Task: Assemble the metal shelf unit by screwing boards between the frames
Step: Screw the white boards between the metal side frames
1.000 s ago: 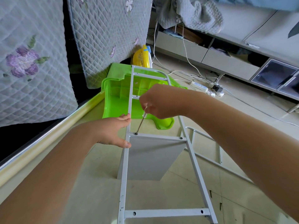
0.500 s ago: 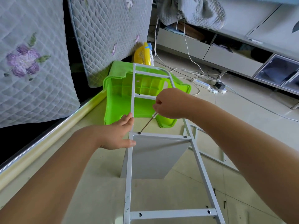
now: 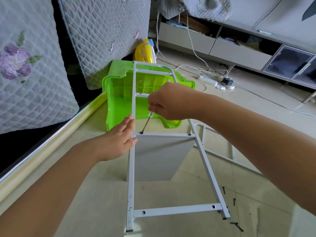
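A white metal ladder-shaped frame (image 3: 131,177) lies flat in front of me, over a grey board (image 3: 159,159) that stands on edge beneath its middle rung. My right hand (image 3: 168,101) grips a screwdriver (image 3: 146,123) whose tip sits in a dark screw (image 3: 141,132) at the left end of that rung. Another screw (image 3: 189,134) sits at the rung's right end. My left hand (image 3: 120,139) lies with straight fingers against the frame's left rail beside the screw. A second white frame (image 3: 230,151) lies on the floor to the right.
A green plastic bin (image 3: 119,93) lies tipped behind the frame, with a yellow object (image 3: 144,52) behind it. Quilted cushions (image 3: 34,69) lean at the left. Several loose dark screws (image 3: 235,211) lie on the floor at lower right. Cables and a power strip (image 3: 208,80) run beyond.
My right hand has turned on the screwdriver, whose tip stays in the left screw. My left hand keeps against the left rail. The view has shifted slightly.
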The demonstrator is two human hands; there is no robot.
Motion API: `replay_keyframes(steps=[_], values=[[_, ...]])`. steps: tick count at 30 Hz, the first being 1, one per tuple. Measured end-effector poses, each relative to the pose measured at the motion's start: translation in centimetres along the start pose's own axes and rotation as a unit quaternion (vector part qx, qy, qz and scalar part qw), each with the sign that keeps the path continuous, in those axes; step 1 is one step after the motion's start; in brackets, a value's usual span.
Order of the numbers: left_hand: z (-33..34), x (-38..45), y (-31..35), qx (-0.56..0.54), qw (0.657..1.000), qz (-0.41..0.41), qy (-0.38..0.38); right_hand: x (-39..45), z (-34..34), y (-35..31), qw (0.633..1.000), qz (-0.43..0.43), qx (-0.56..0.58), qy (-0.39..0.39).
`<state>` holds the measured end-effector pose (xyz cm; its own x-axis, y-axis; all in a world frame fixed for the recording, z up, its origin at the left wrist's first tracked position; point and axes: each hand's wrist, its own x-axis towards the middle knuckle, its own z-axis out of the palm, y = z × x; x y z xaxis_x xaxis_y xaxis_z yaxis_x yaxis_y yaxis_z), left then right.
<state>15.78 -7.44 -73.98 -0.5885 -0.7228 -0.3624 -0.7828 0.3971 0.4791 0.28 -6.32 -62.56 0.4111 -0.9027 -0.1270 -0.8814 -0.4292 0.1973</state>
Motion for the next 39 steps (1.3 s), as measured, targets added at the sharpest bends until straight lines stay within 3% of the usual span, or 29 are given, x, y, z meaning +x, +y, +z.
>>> replay_keyframes(steps=[6, 13, 21, 30, 35, 39], values=[[0.1, 0.2, -0.3, -0.026, 1.000, 0.012, -0.003, 1.0, 0.0, -0.1, 0.994, 0.087, 0.039, -0.052], [-0.2, -0.1, -0.1, -0.018, 1.000, 0.002, -0.012, 0.2, 0.0, 0.0, 0.995, 0.054, 0.050, -0.070], [-0.8, 0.0, 0.8, 0.014, 0.999, -0.033, -0.023, 0.7, -1.0, -0.9, 0.999, -0.002, -0.021, -0.027], [-0.7, -0.4, 1.1, 0.022, 0.999, -0.030, -0.025, 1.0, -0.7, -0.5, 0.990, 0.087, 0.004, -0.107], [-0.6, -0.4, 1.0, 0.019, 0.999, -0.036, -0.028, 0.3, -1.1, -0.9, 0.991, 0.041, 0.061, -0.110], [-0.6, -0.5, 0.9, 0.015, 0.999, -0.034, -0.028, 0.3, -1.4, -1.2, 0.995, 0.007, 0.025, -0.101]])
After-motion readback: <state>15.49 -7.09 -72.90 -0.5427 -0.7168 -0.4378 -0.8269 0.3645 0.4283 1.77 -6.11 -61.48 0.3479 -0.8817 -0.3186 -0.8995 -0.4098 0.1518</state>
